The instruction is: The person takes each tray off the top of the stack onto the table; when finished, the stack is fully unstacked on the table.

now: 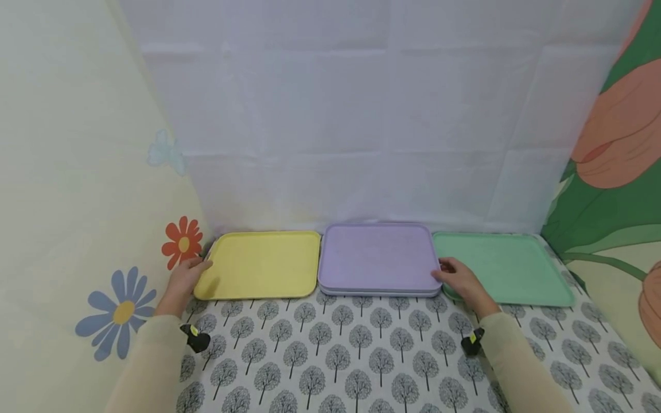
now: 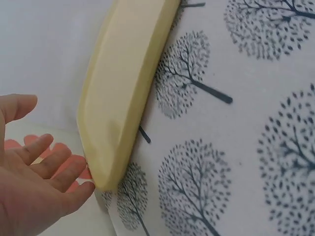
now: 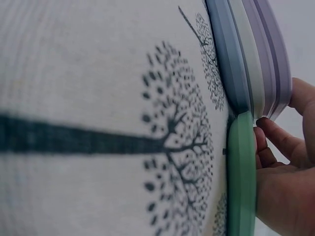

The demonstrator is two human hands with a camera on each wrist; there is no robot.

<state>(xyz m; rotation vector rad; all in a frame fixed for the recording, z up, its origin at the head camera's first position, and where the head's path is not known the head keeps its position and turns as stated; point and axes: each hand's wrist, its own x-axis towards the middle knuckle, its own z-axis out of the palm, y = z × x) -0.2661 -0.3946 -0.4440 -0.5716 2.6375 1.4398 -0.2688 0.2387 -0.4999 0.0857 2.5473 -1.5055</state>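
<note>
With the right hand (image 1: 459,281) pinching the right edge of the purple tray (image 1: 379,255) atop the middle stack (image 1: 377,293), and the left hand (image 1: 184,280) loosely spread beside the yellow tray (image 1: 263,265), keep any lift level.

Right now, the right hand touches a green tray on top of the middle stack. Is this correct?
The colour is wrong: the head view shows that the right hand touches a purple tray on top of the middle stack.
</note>
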